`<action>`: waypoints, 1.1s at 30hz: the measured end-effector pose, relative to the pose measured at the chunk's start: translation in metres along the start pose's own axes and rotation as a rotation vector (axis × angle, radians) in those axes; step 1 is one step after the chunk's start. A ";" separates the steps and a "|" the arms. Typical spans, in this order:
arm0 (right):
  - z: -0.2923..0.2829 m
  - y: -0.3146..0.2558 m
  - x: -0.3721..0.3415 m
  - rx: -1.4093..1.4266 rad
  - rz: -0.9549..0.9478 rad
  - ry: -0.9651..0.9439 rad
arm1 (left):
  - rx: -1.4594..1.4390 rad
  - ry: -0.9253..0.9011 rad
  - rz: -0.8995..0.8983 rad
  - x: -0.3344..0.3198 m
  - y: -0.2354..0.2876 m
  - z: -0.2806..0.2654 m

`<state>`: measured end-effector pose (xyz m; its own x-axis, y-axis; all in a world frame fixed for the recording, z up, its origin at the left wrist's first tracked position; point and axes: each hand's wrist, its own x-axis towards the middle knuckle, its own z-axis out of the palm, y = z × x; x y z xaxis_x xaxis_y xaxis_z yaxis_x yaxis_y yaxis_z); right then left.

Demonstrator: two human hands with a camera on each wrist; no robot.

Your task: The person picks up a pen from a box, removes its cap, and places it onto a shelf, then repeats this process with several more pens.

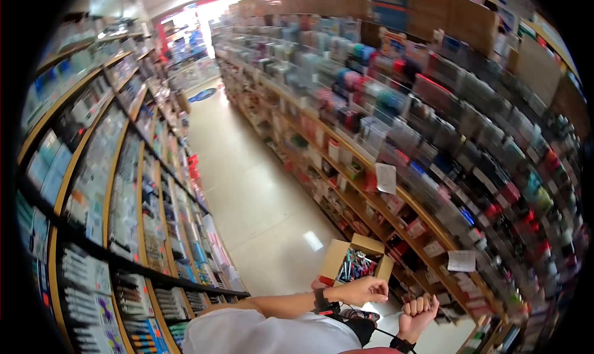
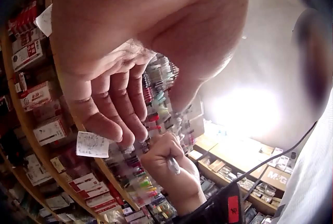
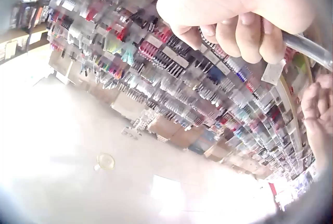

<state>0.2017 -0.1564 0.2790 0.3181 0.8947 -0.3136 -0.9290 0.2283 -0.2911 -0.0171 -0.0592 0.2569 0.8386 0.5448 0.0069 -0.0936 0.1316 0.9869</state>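
A long display rack [image 1: 405, 199], packed with clear holders of pens and small goods, runs down the right of the head view, its wooden edge slanting past the hands. Opposite stand stocked shelves [image 1: 62, 221], and between them the pale floor [image 1: 253, 199] gives an open strip leading away to the bright far end. The wearer's white top [image 1: 266, 332] fills the near edge. An open cardboard box [image 1: 335, 259] full of slim pens [image 1: 356, 265] sits close to the rack, just beyond the hands in that view, flaps spread. The left hand [image 1: 366, 290] is raised near the box, fingers loosely bent, thumb apart, with nothing visible in them. Beside it, apart, the right hand [image 1: 419, 315] has its fingers curled tightly round a grey pen-like stick [image 3: 310, 50]. In the right wrist view, the stick's long axis slants down rightwards out of the fist, its exposed length pointing toward the left hand's side; the rest is hidden. Two white paper tags [image 1: 385, 178] [image 1: 461, 260] hang at the rack's edge.
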 end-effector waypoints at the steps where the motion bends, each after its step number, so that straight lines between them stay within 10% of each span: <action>1: 0.001 -0.004 0.005 -0.023 0.039 -0.088 | 0.010 0.022 0.037 0.003 -0.006 0.002; 3: -0.004 -0.027 0.009 -0.072 0.043 -0.231 | 0.043 0.080 0.240 0.008 -0.017 -0.003; 5: 0.036 -0.053 -0.004 -0.076 -0.182 0.098 | 0.270 0.102 0.302 0.011 -0.013 -0.015; 7: 0.032 -0.114 -0.011 -0.070 -0.170 -0.255 | 0.555 0.183 0.459 0.012 0.025 -0.014; 16: 0.142 -0.256 -0.124 -0.666 -0.487 -0.623 | 0.872 0.260 0.697 0.014 0.032 -0.008; 28: 0.118 -0.205 -0.138 -0.624 -0.402 -0.387 | 0.870 0.195 0.707 0.020 0.070 0.009; 33: 0.031 -0.143 -0.115 -1.754 -0.250 -0.157 | 0.519 0.192 0.674 0.001 0.136 -0.021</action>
<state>0.2924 -0.2799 0.3843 0.2895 0.9550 -0.0643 0.4394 -0.1923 -0.8775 -0.0402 -0.0228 0.3881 0.5831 0.5067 0.6350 -0.2417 -0.6381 0.7311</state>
